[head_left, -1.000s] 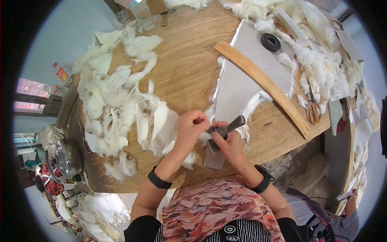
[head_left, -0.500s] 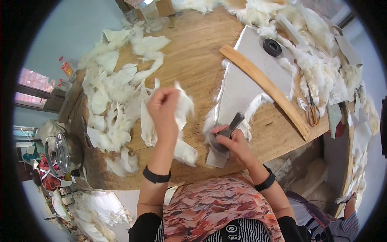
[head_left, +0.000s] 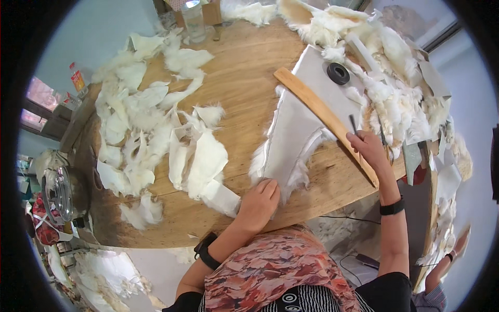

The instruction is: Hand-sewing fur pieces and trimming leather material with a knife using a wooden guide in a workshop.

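Note:
My left hand [head_left: 260,205] lies with fingers slightly bent on the narrow near end of a pale hide piece [head_left: 286,143] edged with white fur. My right hand [head_left: 366,148] is closed on a dark-handled tool [head_left: 353,124], over the curved wooden strip [head_left: 309,99] that lies across the hide; the tool's lower part is hidden by the hand. A black ring-shaped roll [head_left: 338,73] rests on the hide's upper part. Beside my left hand lie white hide scraps [head_left: 205,166].
Fur scraps [head_left: 130,109] cover the wooden table's [head_left: 239,67] left; more pelts [head_left: 395,104] heap at right. A jug [head_left: 194,23] stands at the back, a metal pot [head_left: 60,192] past the left edge. A co-worker's arm [head_left: 442,273] shows at lower right.
My left hand lifted white scraps leftward, then came down onto the hide's near end without them. My right hand has moved up and right with the dark-handled tool.

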A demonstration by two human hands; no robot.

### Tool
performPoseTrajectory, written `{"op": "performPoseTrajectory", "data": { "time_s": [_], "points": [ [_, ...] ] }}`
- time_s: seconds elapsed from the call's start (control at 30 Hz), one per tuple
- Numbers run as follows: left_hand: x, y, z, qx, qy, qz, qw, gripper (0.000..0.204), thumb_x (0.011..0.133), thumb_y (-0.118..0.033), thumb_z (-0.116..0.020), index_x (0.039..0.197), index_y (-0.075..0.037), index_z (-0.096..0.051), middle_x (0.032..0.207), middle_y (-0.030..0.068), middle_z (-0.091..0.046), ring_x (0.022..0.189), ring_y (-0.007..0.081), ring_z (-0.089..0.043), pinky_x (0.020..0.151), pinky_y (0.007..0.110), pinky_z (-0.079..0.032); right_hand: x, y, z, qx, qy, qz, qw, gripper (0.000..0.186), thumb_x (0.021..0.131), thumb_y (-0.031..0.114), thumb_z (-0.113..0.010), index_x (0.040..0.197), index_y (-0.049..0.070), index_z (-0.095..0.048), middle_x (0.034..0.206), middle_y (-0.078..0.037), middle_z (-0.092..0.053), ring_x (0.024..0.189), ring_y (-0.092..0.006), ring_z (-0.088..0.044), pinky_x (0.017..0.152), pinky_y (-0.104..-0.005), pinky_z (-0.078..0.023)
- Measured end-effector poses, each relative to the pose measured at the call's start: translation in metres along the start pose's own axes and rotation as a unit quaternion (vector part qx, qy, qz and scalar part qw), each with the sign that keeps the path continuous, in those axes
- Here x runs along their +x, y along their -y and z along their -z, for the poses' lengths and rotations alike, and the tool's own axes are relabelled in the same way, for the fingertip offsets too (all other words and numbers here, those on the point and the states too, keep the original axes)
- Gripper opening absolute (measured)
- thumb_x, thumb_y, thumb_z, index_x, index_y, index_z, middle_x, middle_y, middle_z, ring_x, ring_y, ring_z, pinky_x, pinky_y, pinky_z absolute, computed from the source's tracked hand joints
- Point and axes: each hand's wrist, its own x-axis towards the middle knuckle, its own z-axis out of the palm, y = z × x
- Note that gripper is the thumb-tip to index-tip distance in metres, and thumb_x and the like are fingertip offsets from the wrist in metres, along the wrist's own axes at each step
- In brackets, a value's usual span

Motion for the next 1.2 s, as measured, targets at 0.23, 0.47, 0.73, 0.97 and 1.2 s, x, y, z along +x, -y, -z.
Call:
{"op": "performPoseTrajectory", "data": {
  "time_s": [0.23, 0.47, 0.73, 0.97, 1.2],
  "points": [
    [-0.005, -0.006, -0.008, 0.041, -0.002, 0.045, 0.998, 0.026, 0.078, -0.005, -0.058, 0.103, 0.0, -0.06, 0.11, 0.0111, -0.059, 0.101, 0.0301, -0.06, 0.084, 0.038, -0.051, 0.018, -0.029, -0.007, -0.273, -0.028, 0.104, 0.956, 0.046, 0.073, 0.048, -0.07, 0.084, 0.003, -0.065, 0.071, -0.018, -0.065, 0.072, -0.0373, -0.065, 0.067, -0.0466, -0.051],
    [-0.001, -0.042, -0.023, 0.085, -0.027, 0.197, 0.976, 0.026, 0.077, -0.004, -0.058, 0.102, 0.0, -0.061, 0.113, 0.0119, -0.059, 0.105, 0.0293, -0.059, 0.083, 0.038, -0.052, 0.028, -0.055, -0.005, -0.23, 0.029, 0.13, 0.964, 0.055, 0.066, 0.049, -0.076, 0.086, 0.0, -0.06, 0.073, -0.021, -0.065, 0.074, -0.0391, -0.065, 0.067, -0.0467, -0.05],
    [-0.005, -0.072, -0.048, 0.164, -0.146, 0.332, 0.918, 0.03, 0.078, -0.002, -0.059, 0.108, -0.001, -0.061, 0.119, 0.0137, -0.059, 0.107, 0.0326, -0.059, 0.086, 0.04, -0.051, 0.063, -0.017, 0.088, -0.218, 0.121, 0.267, 0.931, 0.045, 0.061, 0.035, -0.079, 0.088, 0.003, -0.062, 0.07, -0.018, -0.063, 0.067, -0.037, -0.064, 0.063, -0.0425, -0.049],
    [-0.001, -0.084, -0.062, 0.222, -0.193, 0.382, 0.876, 0.025, 0.076, -0.001, -0.06, 0.101, 0.0, -0.062, 0.113, 0.0129, -0.06, 0.102, 0.0327, -0.058, 0.084, 0.041, -0.051, 0.11, 0.048, 0.007, -0.291, 0.189, 0.452, 0.822, 0.047, 0.063, 0.03, -0.078, 0.097, 0.006, -0.058, 0.08, -0.016, -0.067, 0.076, -0.0369, -0.066, 0.068, -0.0442, -0.051],
    [-0.002, -0.092, -0.071, 0.242, -0.234, 0.41, 0.848, 0.025, 0.072, 0.0, -0.062, 0.097, -0.001, -0.062, 0.106, 0.0118, -0.061, 0.097, 0.0313, -0.059, 0.08, 0.039, -0.051, 0.132, 0.038, -0.027, -0.268, 0.232, 0.494, 0.794, 0.051, 0.067, 0.032, -0.08, 0.105, 0.008, -0.056, 0.081, -0.013, -0.068, 0.08, -0.0368, -0.065, 0.071, -0.0449, -0.051]
  ]
}}
